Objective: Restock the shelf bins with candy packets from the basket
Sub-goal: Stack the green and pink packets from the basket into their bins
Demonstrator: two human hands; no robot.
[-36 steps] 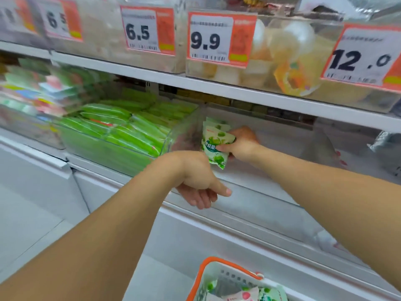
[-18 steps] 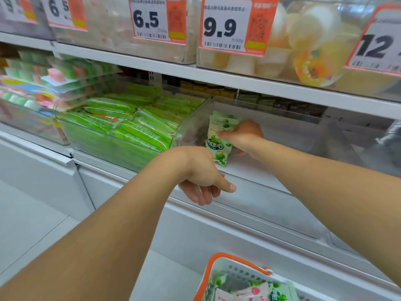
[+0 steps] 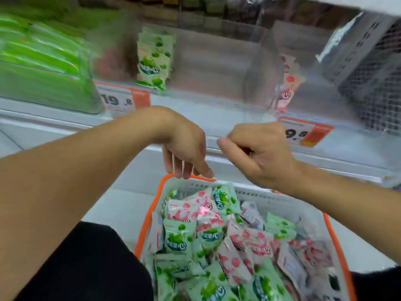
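Both hands are hanging empty over the basket's [image 3: 149, 213] far rim, left hand [image 3: 186, 148] fingers loose, right hand [image 3: 258, 155] half-curled; packets [image 3: 217, 240] are lying directly below, nearer the left.

One head-worn view (wide-angle) looks steeply down, close over the basket [image 3: 149, 213], shelf bins [image 3: 217, 68] ahead.
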